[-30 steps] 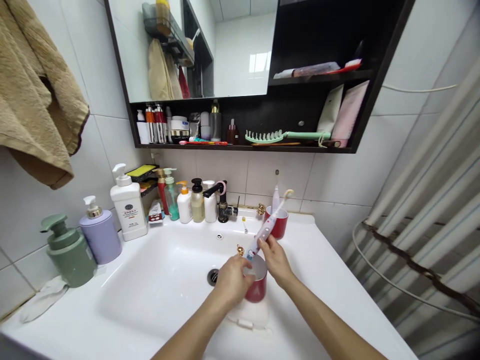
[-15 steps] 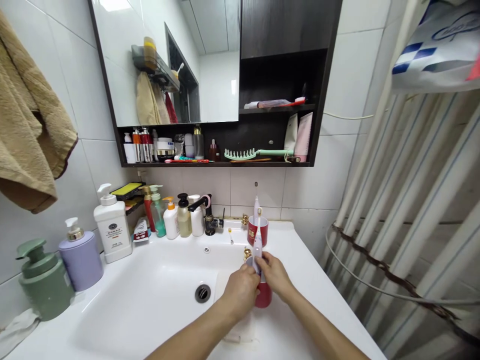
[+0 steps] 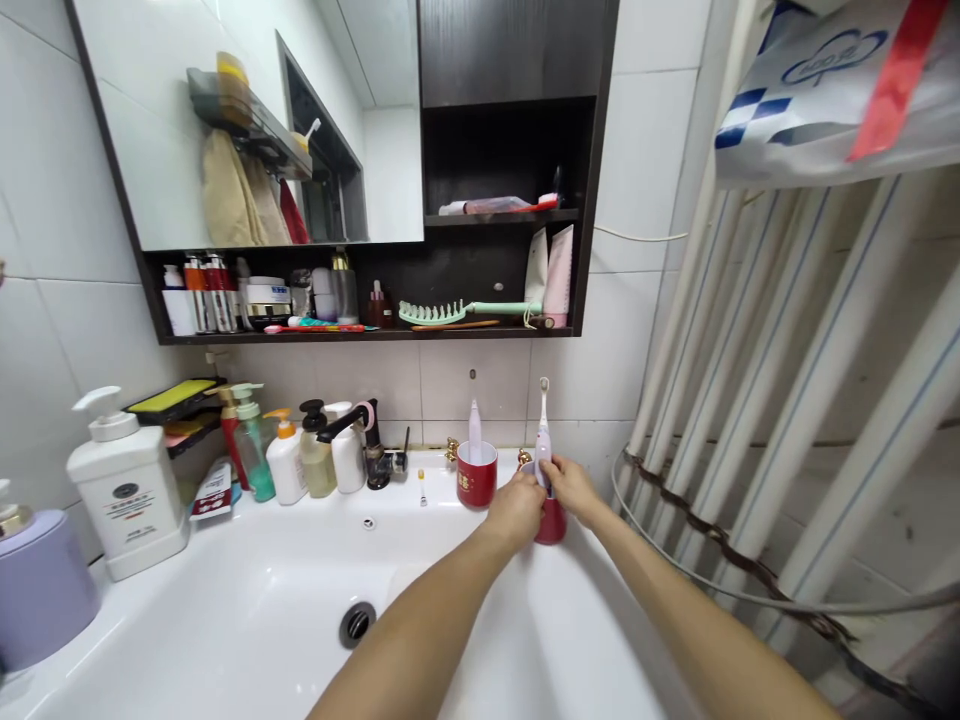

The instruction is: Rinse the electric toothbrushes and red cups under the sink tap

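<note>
A pale pink electric toothbrush (image 3: 544, 432) stands upright in a red cup (image 3: 552, 528), its bristle head on top. My left hand (image 3: 516, 510) is closed around the left side of this cup, covering much of it. The fingertips of my right hand (image 3: 570, 484) pinch the lower part of the toothbrush handle at the cup's rim. Left of them, a second red cup (image 3: 477, 480) with gold markings and a gold handle holds another pale toothbrush handle (image 3: 474, 425). A small yellow-tipped brush (image 3: 422, 488) lies on the sink ledge nearby.
The white basin (image 3: 247, 620) with its drain (image 3: 358, 624) lies below my forearms. A black faucet (image 3: 379, 455) and several pump bottles (image 3: 319, 450) line the back. The dark cabinet (image 3: 510, 100) hangs above; radiator pipes (image 3: 750, 400) stand at right.
My hands, the held cup and toothbrush have moved back and right along the counter, now beside the second cup. The view has turned to the right.
</note>
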Demonstrator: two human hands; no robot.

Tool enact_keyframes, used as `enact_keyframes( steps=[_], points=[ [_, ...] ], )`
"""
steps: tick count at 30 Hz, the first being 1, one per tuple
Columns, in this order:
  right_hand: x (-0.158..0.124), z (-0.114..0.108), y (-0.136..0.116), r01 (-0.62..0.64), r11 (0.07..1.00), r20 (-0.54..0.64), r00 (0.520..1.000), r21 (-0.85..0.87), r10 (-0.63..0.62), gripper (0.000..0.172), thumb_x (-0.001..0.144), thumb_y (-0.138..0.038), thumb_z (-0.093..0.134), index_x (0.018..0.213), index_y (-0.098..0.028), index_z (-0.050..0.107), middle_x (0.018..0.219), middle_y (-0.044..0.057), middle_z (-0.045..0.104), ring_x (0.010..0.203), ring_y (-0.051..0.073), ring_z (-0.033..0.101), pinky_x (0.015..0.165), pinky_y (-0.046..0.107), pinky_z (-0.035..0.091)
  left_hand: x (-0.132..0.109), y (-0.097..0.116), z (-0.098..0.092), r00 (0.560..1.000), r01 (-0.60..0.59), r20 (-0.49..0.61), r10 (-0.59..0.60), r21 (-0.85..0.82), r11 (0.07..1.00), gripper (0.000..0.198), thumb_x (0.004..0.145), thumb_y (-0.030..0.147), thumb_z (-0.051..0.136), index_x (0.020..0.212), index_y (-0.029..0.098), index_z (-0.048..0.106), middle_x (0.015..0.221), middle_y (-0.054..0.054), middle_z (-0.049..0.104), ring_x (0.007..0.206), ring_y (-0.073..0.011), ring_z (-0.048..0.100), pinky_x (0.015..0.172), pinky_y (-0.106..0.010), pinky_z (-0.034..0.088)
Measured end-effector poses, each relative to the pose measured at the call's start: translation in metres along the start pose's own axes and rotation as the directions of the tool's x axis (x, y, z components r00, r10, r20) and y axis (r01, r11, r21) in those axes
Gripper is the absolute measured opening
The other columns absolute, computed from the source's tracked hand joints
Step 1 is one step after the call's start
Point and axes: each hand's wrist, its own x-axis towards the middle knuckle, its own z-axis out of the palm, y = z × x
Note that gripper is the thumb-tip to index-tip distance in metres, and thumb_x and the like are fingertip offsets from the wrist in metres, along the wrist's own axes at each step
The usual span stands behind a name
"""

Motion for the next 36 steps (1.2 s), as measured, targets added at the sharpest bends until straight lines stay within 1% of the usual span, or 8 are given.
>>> enact_keyframes(
  steps=[5, 10, 14, 18, 22, 28, 32, 36],
  points=[
    [0.031, 0.003, 0.013, -0.011, 1.0, 0.038, 0.999, -0.018, 0.012, 0.025, 0.073, -0.027, 0.038, 0.094, -0.014, 0.045, 0.095, 0.003, 0.049, 0.079, 0.014, 0.049, 0.067, 0.033, 0.041, 0.02, -0.011, 0.01, 1.0, 0.003, -0.011, -0.002, 0.031, 1.0, 0.019, 0.062, 0.01, 0.039, 0.069, 0.015, 0.055, 0.076, -0.007, 0.052, 0.08, -0.0189, 0.042, 0.062, -0.026, 0.033],
    [0.041, 0.005, 0.018, 0.002, 1.0, 0.053, 0.999, 0.024, -0.003, 0.024, 0.074, -0.027, 0.038, 0.092, -0.014, 0.046, 0.092, 0.003, 0.05, 0.076, 0.013, 0.05, 0.065, 0.032, 0.042, 0.015, -0.034, -0.003, 0.988, 0.101, -0.122, -0.09, 0.09, 0.991, 0.029, 0.063, 0.012, 0.04, 0.091, 0.013, 0.048, 0.095, -0.01, 0.046, 0.091, -0.0207, 0.035, 0.08, -0.032, 0.022],
    [0.027, 0.0, 0.006, 0.026, 0.999, -0.122, 0.992, 0.047, -0.02, 0.027, 0.074, -0.027, 0.035, 0.094, -0.014, 0.046, 0.095, 0.007, 0.05, 0.083, 0.016, 0.047, 0.072, 0.033, 0.037, 0.0, -0.055, -0.022, 0.959, 0.277, -0.109, -0.263, 0.152, 0.949, 0.023, 0.06, 0.012, 0.044, 0.081, 0.01, 0.052, 0.082, -0.012, 0.052, 0.085, -0.0226, 0.04, 0.076, -0.033, 0.025],
    [-0.001, 0.008, -0.022, 0.117, 0.991, -0.296, 0.95, 0.059, -0.095, 0.038, 0.072, -0.029, 0.029, 0.104, -0.011, 0.039, 0.105, 0.012, 0.044, 0.094, 0.019, 0.041, 0.078, 0.03, 0.031, -0.023, -0.059, -0.032, 0.964, 0.264, -0.053, -0.259, 0.142, 0.954, 0.014, 0.06, 0.012, 0.043, 0.067, 0.014, 0.055, 0.072, -0.007, 0.055, 0.078, -0.019, 0.044, 0.068, -0.027, 0.03],
    [-0.029, 0.048, -0.043, 0.179, 0.979, -0.15, 0.975, 0.098, -0.163, 0.035, 0.067, -0.032, 0.039, 0.096, -0.013, 0.047, 0.094, 0.009, 0.053, 0.081, 0.015, 0.05, 0.07, 0.024, 0.037, -0.062, -0.051, -0.035, 0.967, 0.255, -0.013, -0.256, 0.158, 0.954, 0.014, 0.061, 0.014, 0.042, 0.067, 0.014, 0.055, 0.072, -0.006, 0.055, 0.077, -0.0178, 0.044, 0.067, -0.026, 0.031],
    [-0.054, 0.114, -0.047, 0.113, 0.987, 0.145, 0.981, 0.118, -0.129, 0.024, 0.07, -0.029, 0.042, 0.084, -0.012, 0.05, 0.079, 0.003, 0.056, 0.067, 0.011, 0.052, 0.062, 0.028, 0.041, -0.127, -0.043, -0.035, 0.946, 0.272, 0.108, -0.305, 0.247, 0.93, 0.022, 0.064, 0.014, 0.036, 0.074, 0.01, 0.055, 0.08, -0.01, 0.055, 0.08, -0.0187, 0.045, 0.069, -0.026, 0.031],
    [-0.068, 0.133, -0.048, 0.118, 0.987, 0.253, 0.957, 0.113, -0.143, 0.02, 0.073, -0.028, 0.039, 0.078, -0.012, 0.051, 0.075, 0.0, 0.054, 0.063, 0.008, 0.051, 0.057, 0.026, 0.042, -0.149, -0.039, -0.038, 0.933, 0.307, 0.116, -0.34, 0.232, 0.923, 0.024, 0.064, 0.013, 0.035, 0.074, 0.01, 0.056, 0.078, -0.011, 0.056, 0.078, -0.0196, 0.046, 0.067, -0.027, 0.032],
    [-0.079, 0.133, -0.059, 0.148, 0.977, 0.223, 0.958, 0.155, -0.18, 0.014, 0.067, -0.025, 0.046, 0.067, -0.013, 0.051, 0.063, 0.0, 0.054, 0.057, 0.01, 0.049, 0.056, 0.026, 0.039, -0.156, -0.039, -0.038, 0.923, 0.355, 0.081, -0.376, 0.198, 0.914, 0.024, 0.062, 0.011, 0.034, 0.071, 0.01, 0.057, 0.074, -0.012, 0.056, 0.074, -0.0207, 0.047, 0.065, -0.028, 0.033]
  ],
)
